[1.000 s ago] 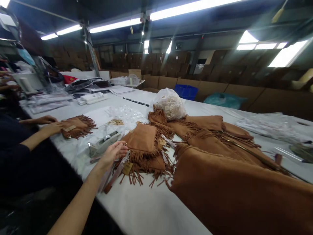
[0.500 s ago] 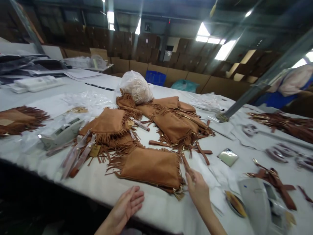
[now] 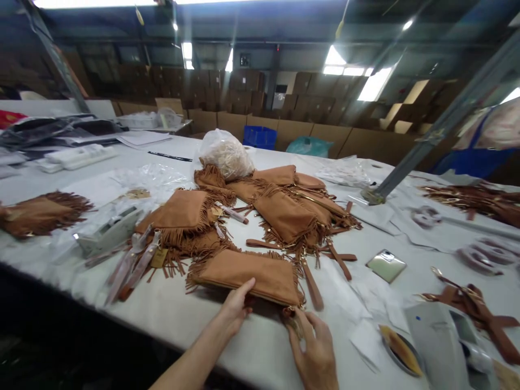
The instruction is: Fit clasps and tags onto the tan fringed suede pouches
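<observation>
A tan fringed pouch (image 3: 252,273) lies at the near edge of the table, its near side tilted up. My left hand (image 3: 235,309) grips that edge, thumb on top and fingers underneath. At the pouch's right corner, my right hand (image 3: 312,346) is closed around a small hang tag (image 3: 299,329) by the zipper end; its fingertips are partly hidden. A brown wrist strap (image 3: 312,287) extends from the pouch's right side, free of both hands. Just behind lie more fringed pouches (image 3: 179,208) and a pile of others (image 3: 284,214).
Plastic-wrapped straps (image 3: 138,265) and a grey tape dispenser (image 3: 109,233) sit to the left. On the right are a phone (image 3: 385,265), a second dispenser (image 3: 439,341), loose straps (image 3: 475,311) and a slanted metal post (image 3: 422,141). A stuffed plastic bag (image 3: 225,154) stands behind.
My left hand has moved up from the table edge and taken hold of the pouch. My right hand has let go of the strap and moved down to the tag at the corner.
</observation>
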A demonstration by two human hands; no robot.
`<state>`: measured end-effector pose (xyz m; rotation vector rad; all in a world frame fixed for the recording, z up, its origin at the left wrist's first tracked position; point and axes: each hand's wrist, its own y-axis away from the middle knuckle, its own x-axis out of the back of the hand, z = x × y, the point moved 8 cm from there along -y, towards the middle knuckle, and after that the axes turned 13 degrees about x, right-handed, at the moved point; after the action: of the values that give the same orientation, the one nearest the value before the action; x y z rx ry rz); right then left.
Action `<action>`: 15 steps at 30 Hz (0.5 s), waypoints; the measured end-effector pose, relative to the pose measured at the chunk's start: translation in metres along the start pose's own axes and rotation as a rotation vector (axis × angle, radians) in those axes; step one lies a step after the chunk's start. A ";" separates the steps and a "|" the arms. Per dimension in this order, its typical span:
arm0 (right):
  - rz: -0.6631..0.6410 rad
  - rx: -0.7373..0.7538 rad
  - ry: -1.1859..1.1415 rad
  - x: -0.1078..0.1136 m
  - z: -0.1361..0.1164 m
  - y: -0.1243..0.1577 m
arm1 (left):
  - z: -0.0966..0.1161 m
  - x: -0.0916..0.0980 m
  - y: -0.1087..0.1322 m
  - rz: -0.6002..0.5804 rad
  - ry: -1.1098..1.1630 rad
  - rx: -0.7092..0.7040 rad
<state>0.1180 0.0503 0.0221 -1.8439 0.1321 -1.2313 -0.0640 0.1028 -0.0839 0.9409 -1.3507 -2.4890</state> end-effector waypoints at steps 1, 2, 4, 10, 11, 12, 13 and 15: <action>-0.009 0.049 0.031 -0.003 -0.003 -0.008 | 0.005 0.000 0.002 0.005 -0.010 -0.020; -0.030 0.096 0.056 -0.008 -0.005 -0.016 | 0.009 -0.001 0.004 0.004 -0.018 -0.033; -0.073 0.177 0.066 -0.021 -0.007 -0.030 | 0.016 -0.004 0.008 -0.012 -0.027 -0.043; -0.081 0.317 -0.146 -0.025 -0.007 -0.051 | 0.035 -0.013 0.029 -0.094 -0.034 -0.001; -0.095 0.317 -0.176 -0.021 -0.008 -0.053 | 0.038 -0.014 0.032 -0.106 -0.036 0.004; -0.109 0.311 -0.197 -0.016 -0.009 -0.055 | 0.041 -0.013 0.035 -0.116 -0.038 0.007; -0.114 0.300 -0.206 -0.011 -0.010 -0.056 | 0.044 -0.013 0.038 -0.126 -0.040 0.006; -0.097 0.278 -0.200 0.002 -0.010 -0.058 | 0.048 -0.012 0.041 -0.140 -0.046 -0.004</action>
<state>0.0899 0.0782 0.0661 -1.7315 -0.2310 -1.0635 -0.0893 0.1177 -0.0264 1.0169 -1.3369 -2.6298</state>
